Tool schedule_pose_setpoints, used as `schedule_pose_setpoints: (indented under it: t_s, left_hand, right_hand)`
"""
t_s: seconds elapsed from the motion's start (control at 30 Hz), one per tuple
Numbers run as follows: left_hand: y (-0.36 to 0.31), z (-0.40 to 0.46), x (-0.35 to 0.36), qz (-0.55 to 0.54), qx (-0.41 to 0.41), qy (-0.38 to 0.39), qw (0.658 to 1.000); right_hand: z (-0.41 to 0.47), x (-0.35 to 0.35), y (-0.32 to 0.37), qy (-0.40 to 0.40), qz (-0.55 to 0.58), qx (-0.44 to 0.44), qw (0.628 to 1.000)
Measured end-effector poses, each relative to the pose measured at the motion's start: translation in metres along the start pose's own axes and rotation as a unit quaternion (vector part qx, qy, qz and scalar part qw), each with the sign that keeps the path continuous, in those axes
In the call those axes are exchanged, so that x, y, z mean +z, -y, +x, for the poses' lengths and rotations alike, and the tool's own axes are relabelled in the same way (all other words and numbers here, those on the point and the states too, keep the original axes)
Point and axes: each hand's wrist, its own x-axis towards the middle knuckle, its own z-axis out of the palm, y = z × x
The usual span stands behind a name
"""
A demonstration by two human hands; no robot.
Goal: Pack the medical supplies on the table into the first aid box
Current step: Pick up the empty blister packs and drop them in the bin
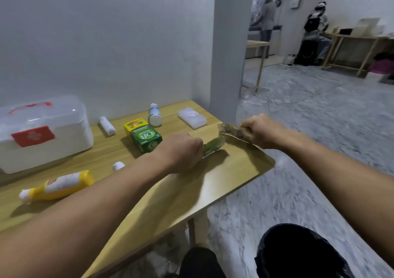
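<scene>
The white first aid box [42, 137] with a red label and red handle stands shut at the table's left. My left hand [181, 149] grips a green blister strip [213, 145] lying on the table. My right hand [260, 130] holds a brownish blister strip [230, 130] lifted just above the table's right side. A green box [146, 139] with a yellow box [135, 126] behind it, a white gauze roll [107, 126], a white bottle [155, 114], a small white case [191, 117], a yellow tube [57, 187] and a small white roll [118, 165] lie on the table.
The wooden table [223, 177] sits against a white wall, with its right edge by a grey floor. A pillar stands behind the table's far corner. Two people and more wooden tables are far back on the right. My knees show below the table edge.
</scene>
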Motion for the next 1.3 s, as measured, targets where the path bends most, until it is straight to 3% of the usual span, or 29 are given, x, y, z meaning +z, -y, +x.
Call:
schedule_pose_setpoints:
  t_s: [0.17, 0.33, 0.67, 0.97, 1.3]
  left_hand:
    - [-0.049, 0.043, 0.006, -0.096, -0.034, -0.041, 0.994]
    - [-0.113, 0.086, 0.011, -0.163, -0.004, -0.049, 0.985]
    - [-0.223, 0.108, 0.099, -0.214, 0.015, 0.059, 0.975]
    - [-0.248, 0.092, 0.196, -0.228, -0.037, 0.186, 0.955]
    - [-0.270, 0.074, 0.244, -0.259, -0.061, 0.296, 0.917]
  right_hand:
    - [-0.050, -0.018, -0.061, -0.051, 0.106, 0.115, 0.986]
    - [-0.095, -0.017, -0.110, -0.112, 0.146, 0.190, 0.964]
    - [-0.193, 0.047, -0.164, -0.010, 0.157, 0.326, 0.932]
    - [-0.232, 0.138, -0.166, 0.112, 0.231, 0.396, 0.882]
    - [-0.249, 0.186, -0.166, 0.151, 0.287, 0.460, 0.827]
